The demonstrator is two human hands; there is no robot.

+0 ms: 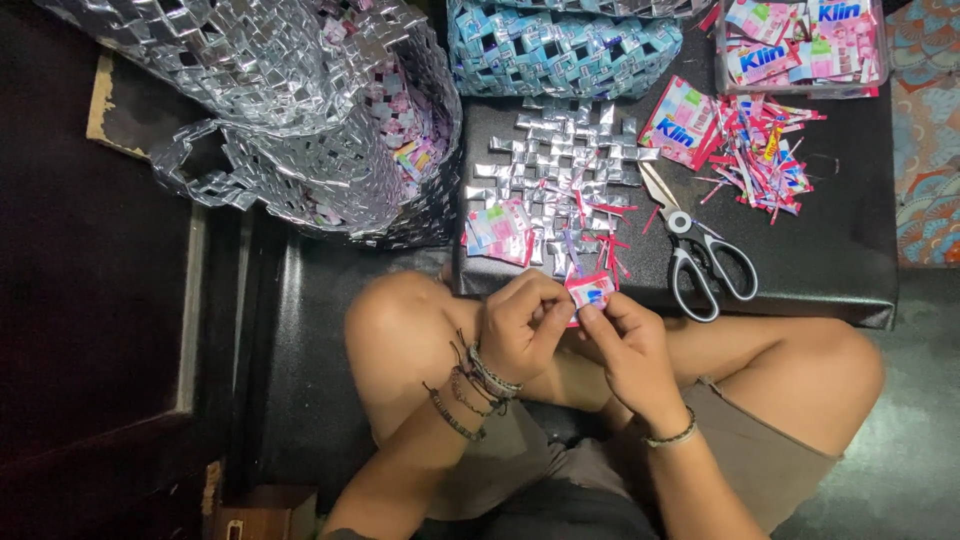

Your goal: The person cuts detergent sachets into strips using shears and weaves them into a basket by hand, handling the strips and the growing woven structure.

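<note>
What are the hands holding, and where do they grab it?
Both hands, left hand and right hand, pinch a small pink-and-blue wrapper piece by its lower edge.

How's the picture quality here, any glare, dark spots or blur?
Head view: sharp overall; bright glare glints off the silver woven bag and the woven foil mat; the left side falls into deep shadow; both hands, left hand and right hand, are evenly lit on the folded wrapper.
</note>
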